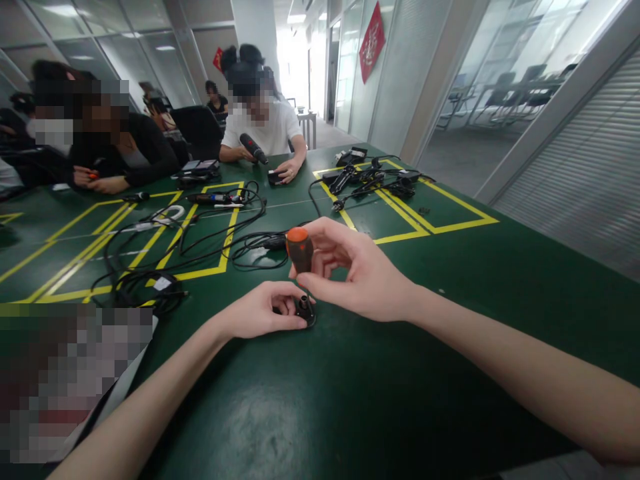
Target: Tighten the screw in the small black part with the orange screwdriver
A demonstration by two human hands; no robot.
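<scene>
My right hand (357, 270) grips a screwdriver with an orange-capped dark handle (299, 249), held upright with its tip down. Below it sits a small black part (305, 311) on the green table (350, 400), and the screwdriver's tip meets its top. My left hand (263, 310) is closed around that black part, fingers pinching it from the left and holding it against the table.
Tangled black cables (165, 267) lie over yellow tape lines to the left. More black devices and cables (373, 179) sit inside a yellow square farther back. Other people sit across the table; one in a white shirt (265, 130) holds a dark tool. A pixelated patch covers the lower left.
</scene>
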